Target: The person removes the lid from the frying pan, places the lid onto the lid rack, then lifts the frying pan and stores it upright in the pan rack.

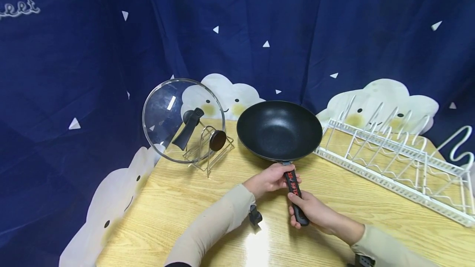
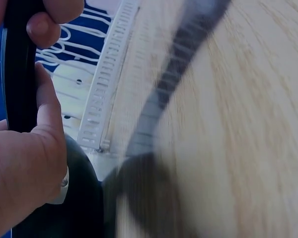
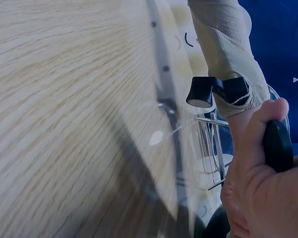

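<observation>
A black wok (image 1: pixel 279 131) with a long black handle (image 1: pixel 293 186) marked in red letters is held over the table, its dark inside facing up toward the head camera. My left hand (image 1: pixel 272 177) grips the handle close to the pan. Farther down, near the handle's end, my right hand (image 1: pixel 309 209) holds it too. In the left wrist view the left hand (image 2: pixel 25 168) is beside the handle (image 2: pixel 20 74), and a shadow falls on the wood. The right wrist view has the right hand (image 3: pixel 268 193) around the handle tip (image 3: pixel 278 146).
At the left a glass lid (image 1: pixel 163 114) with a black handle leans upright in a small wire stand (image 1: pixel 209 164). A long white dish rack (image 1: pixel 386 176) stands on the right of the wooden table (image 1: pixel 178 201). Behind hangs a dark blue curtain (image 1: pixel 237 19).
</observation>
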Tool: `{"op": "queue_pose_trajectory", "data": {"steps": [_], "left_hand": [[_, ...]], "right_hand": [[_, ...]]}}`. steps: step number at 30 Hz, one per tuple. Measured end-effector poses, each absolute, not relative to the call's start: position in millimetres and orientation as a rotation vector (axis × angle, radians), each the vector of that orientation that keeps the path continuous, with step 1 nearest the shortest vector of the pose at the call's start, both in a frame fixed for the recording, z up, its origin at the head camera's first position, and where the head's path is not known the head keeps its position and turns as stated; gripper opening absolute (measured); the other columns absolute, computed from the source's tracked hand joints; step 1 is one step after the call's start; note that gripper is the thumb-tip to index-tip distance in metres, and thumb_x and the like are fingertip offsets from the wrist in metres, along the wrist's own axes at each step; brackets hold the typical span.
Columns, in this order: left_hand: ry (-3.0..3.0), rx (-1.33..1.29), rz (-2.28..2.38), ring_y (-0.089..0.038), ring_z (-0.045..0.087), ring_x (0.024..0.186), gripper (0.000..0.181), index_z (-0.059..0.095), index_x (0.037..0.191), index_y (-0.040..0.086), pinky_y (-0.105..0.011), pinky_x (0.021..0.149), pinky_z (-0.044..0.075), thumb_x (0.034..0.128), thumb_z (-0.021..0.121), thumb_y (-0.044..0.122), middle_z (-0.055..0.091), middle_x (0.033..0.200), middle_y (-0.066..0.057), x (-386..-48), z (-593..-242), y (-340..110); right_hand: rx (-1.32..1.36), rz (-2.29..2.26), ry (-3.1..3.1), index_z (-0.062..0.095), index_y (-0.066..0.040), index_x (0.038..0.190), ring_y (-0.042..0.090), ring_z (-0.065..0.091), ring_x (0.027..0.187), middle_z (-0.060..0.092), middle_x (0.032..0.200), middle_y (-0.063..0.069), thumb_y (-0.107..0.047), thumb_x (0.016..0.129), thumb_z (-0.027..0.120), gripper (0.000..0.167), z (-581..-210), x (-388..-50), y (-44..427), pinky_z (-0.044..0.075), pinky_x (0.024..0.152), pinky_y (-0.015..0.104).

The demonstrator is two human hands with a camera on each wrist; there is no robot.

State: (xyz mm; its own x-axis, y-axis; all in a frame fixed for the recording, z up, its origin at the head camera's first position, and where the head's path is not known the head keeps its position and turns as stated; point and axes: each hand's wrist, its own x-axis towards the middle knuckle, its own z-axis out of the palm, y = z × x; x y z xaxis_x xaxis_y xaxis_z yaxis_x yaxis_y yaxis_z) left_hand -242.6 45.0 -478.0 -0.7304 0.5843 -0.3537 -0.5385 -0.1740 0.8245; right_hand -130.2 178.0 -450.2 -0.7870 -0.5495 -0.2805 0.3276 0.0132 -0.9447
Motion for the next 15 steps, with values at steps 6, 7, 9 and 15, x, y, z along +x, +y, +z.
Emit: {"op": "queue_pose_trajectory", "data": {"steps": [6,7,9,15], "left_hand": [[1.368,0.067,1.940,-0.016,0.065,0.077,0.027,0.047,0.117,-0.004,-0.037,0.083,0.051,0.1007,0.045,0.017,0.044,0.130,-0.035,-243.6,-476.9,39.5],[1.369,0.070,1.939,-0.016,0.065,0.077,0.028,0.047,0.119,-0.005,-0.036,0.081,0.052,0.1007,0.045,0.017,0.045,0.129,-0.035,-243.9,-477.0,38.8],[1.365,0.074,1.936,-0.015,0.065,0.075,0.034,0.044,0.123,-0.009,-0.033,0.077,0.054,0.1006,0.045,0.017,0.053,0.121,-0.031,-244.7,-477.4,37.8],[1.373,0.083,1.933,-0.013,0.064,0.071,0.042,0.040,0.127,-0.015,-0.027,0.066,0.055,0.1003,0.046,0.018,0.061,0.085,-0.009,-246.6,-479.1,35.9]], "right_hand": [[-0.195,-1.848,1.681,0.028,0.007,0.113,0.012,0.059,0.056,0.053,0.079,0.008,-0.027,0.104,0.035,0.036,-449.5,-129.9,170.4,0.050,0.053,0.027],[-0.191,-1.851,1.681,0.028,0.007,0.113,0.012,0.059,0.056,0.052,0.079,0.008,-0.026,0.104,0.035,0.035,-449.3,-129.8,169.3,0.050,0.053,0.027],[-0.186,-1.857,1.680,0.029,0.007,0.113,0.012,0.059,0.056,0.052,0.079,0.008,-0.025,0.104,0.034,0.033,-449.1,-129.8,167.3,0.050,0.053,0.026],[-0.198,-1.869,1.669,0.031,0.006,0.110,0.013,0.060,0.058,0.054,0.079,0.007,-0.024,0.104,0.034,0.030,-448.5,-130.0,162.3,0.051,0.055,0.025]]}}
